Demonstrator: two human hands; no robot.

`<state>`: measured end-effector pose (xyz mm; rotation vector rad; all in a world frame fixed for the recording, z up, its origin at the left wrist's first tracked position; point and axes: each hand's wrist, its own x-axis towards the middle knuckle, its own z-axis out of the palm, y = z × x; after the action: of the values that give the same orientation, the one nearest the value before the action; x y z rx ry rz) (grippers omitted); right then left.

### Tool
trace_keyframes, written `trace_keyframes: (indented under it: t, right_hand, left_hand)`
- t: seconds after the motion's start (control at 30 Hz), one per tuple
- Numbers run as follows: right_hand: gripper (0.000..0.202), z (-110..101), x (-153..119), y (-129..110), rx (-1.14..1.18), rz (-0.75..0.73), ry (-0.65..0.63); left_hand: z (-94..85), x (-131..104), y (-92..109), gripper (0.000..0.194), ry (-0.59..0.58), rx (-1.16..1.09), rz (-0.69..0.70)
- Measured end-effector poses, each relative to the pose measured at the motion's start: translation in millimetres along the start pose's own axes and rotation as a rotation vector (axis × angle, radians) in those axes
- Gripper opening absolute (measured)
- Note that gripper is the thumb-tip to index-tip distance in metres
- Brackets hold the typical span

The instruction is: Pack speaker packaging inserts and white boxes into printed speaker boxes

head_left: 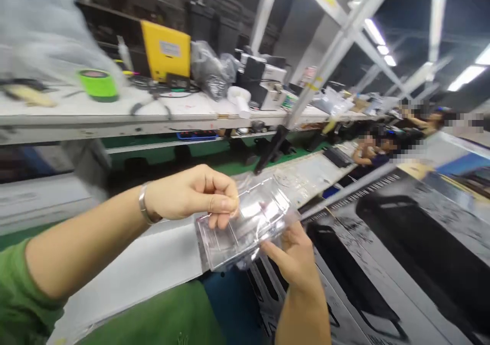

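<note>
A clear plastic blister tray (245, 222) is held up in front of me, over the edge of the white bench. My right hand (293, 250) grips its right, near edge, with the thumb on top and the fingers behind. Above the tray's left part is my left hand (204, 197), thumb and fingers pinched together. Whether that pinch has the tray's edge or something small in it, I cannot make out. A metal bracelet (143, 203) circles my left wrist.
Printed boxes (383, 253) are stacked close on my right. A shelf (126, 111) ahead carries a green tape roll (98, 83), a yellow holder (167, 51) and bagged items. A slanted metal post (321, 69) stands beyond the tray. Other people sit farther along the right.
</note>
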<state>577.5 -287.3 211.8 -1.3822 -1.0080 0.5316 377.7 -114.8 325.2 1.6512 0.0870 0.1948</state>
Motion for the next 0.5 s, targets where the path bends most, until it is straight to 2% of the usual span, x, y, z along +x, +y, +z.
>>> trace_keyframes:
  t: [0.07, 0.1, 0.17, 0.23, 0.27, 0.3, 0.37, 0.43, 0.5]
  right_hand:
    - [0.045, 41, 3, 10, 0.069, 0.082, -0.13]
    - [0.037, 68, 3, 22, 0.118, 0.147, -0.149]
    - [0.038, 126, -6, 52, 0.207, 0.275, -0.162]
    - [0.047, 174, -22, 83, 0.209, 0.352, -0.237]
    - [0.053, 190, -30, 98, 0.148, 0.356, -0.283]
    - [0.06, 200, -36, 111, 0.041, 0.333, -0.321]
    - [0.07, 202, -40, 136, -0.297, 0.217, -0.324]
    - [0.073, 190, -35, 160, -0.647, 0.123, -0.28]
    - [0.073, 177, -28, 182, -0.799, 0.175, -0.315]
  left_hand:
    - [-6.0, -41, -34, 0.041, 0.217, -0.209, 0.096]
    - [-6.3, -62, -56, 0.047, 0.341, -0.275, 0.149]
    - [-0.9, -103, -102, 0.052, 0.578, -0.276, 0.176]
    - [12.5, -145, -143, 0.039, 0.808, -0.071, 0.033]
    - [20.8, -166, -161, 0.034, 0.913, 0.014, -0.035]
    - [29.1, -185, -176, 0.031, 1.011, 0.096, -0.104]
    - [41.4, -220, -199, 0.027, 1.182, 0.222, -0.233]
    - [44.4, -247, -218, 0.026, 1.304, 0.317, -0.417]
    - [39.1, -266, -234, 0.027, 1.363, 0.356, -0.616]
